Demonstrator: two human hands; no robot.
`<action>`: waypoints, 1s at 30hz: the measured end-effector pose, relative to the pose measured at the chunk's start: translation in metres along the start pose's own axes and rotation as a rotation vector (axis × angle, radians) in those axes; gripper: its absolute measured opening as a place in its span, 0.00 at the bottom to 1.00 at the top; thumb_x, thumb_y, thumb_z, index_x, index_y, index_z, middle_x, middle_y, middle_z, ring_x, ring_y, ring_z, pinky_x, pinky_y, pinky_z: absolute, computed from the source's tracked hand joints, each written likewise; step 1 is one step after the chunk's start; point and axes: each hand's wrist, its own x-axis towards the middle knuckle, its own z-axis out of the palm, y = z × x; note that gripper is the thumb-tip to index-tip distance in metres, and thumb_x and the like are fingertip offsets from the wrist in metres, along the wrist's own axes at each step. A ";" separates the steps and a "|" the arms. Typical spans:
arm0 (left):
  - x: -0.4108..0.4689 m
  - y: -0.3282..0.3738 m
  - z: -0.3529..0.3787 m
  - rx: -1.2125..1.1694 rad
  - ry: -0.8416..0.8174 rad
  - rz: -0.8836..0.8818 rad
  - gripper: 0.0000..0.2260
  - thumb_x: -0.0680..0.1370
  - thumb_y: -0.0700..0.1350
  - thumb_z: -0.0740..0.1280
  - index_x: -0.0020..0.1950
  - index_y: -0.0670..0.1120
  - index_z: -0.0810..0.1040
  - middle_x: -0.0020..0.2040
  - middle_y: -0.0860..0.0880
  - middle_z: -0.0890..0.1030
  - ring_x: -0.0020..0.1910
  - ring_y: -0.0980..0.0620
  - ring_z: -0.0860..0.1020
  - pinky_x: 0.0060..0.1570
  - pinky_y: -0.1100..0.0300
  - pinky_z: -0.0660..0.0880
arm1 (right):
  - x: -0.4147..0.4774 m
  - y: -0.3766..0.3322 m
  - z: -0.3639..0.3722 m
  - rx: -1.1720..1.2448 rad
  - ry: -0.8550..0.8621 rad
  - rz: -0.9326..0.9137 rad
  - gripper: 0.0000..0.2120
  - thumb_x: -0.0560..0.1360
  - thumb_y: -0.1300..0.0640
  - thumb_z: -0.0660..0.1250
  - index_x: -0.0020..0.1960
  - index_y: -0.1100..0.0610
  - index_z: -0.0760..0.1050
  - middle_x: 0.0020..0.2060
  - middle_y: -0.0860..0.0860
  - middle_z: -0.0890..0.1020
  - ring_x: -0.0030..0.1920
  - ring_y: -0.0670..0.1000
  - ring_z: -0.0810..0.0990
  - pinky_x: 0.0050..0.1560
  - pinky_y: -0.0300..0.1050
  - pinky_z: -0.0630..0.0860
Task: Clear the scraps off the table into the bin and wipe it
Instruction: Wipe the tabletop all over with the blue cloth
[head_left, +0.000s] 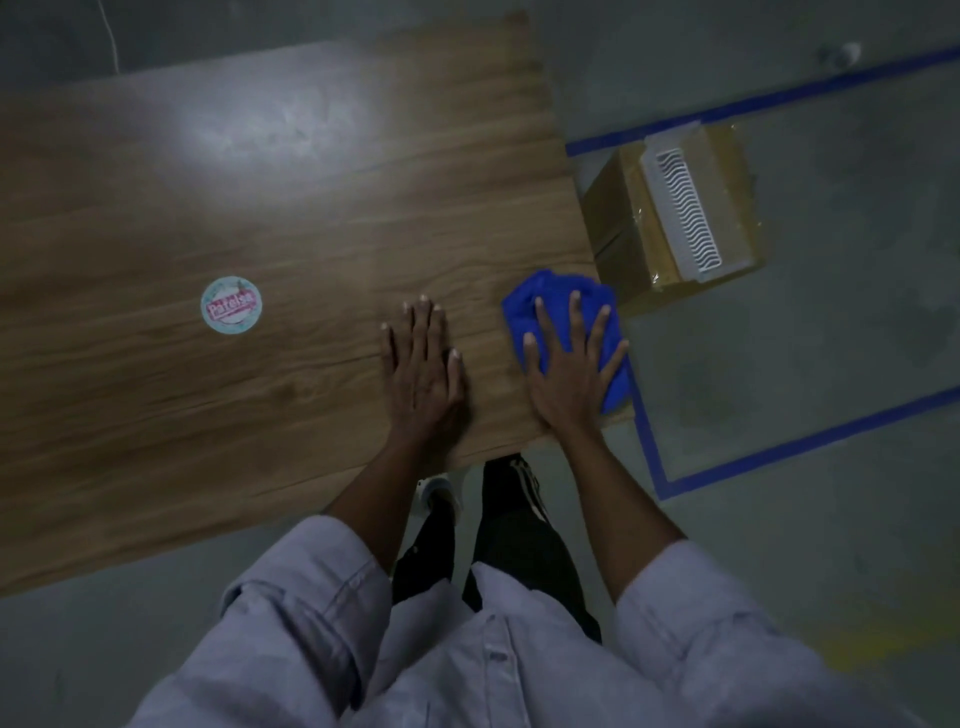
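The wooden table (218, 208) fills the left and middle of the head view. A bunched blue cloth (550, 296) lies at the table's near right corner. My right hand (574, 364) presses flat on it with fingers spread. My left hand (423, 364) rests flat on the bare wood just left of the cloth, holding nothing. A round pale sticker with pink lettering (231, 306) sits on the tabletop further left. No loose scraps show on the table.
A cardboard box (623, 218) lined with clear plastic stands on the floor just beyond the table's right edge, a white slatted piece (683, 213) lying across its top. Blue tape lines (779, 452) mark the grey floor. My legs and shoes (511, 483) stand at the near edge.
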 end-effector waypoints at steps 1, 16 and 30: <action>0.000 -0.001 0.002 0.001 0.012 0.003 0.27 0.83 0.48 0.57 0.82 0.42 0.59 0.83 0.44 0.56 0.83 0.47 0.51 0.79 0.41 0.49 | 0.015 -0.007 0.000 0.003 0.022 0.026 0.27 0.84 0.34 0.46 0.81 0.35 0.47 0.83 0.45 0.46 0.82 0.58 0.41 0.76 0.73 0.46; 0.036 -0.023 -0.016 -0.091 0.072 -0.077 0.12 0.71 0.45 0.61 0.52 0.42 0.75 0.56 0.40 0.76 0.53 0.37 0.74 0.52 0.45 0.67 | -0.017 -0.031 0.006 -0.019 -0.006 -0.274 0.30 0.82 0.32 0.51 0.82 0.36 0.49 0.83 0.45 0.48 0.82 0.58 0.42 0.78 0.67 0.47; 0.104 -0.049 0.002 -0.075 0.131 -0.036 0.26 0.80 0.47 0.55 0.76 0.39 0.68 0.78 0.43 0.67 0.79 0.44 0.63 0.77 0.48 0.52 | 0.070 -0.121 0.020 0.014 0.142 -0.312 0.29 0.82 0.33 0.50 0.81 0.37 0.53 0.83 0.46 0.53 0.82 0.60 0.48 0.77 0.68 0.49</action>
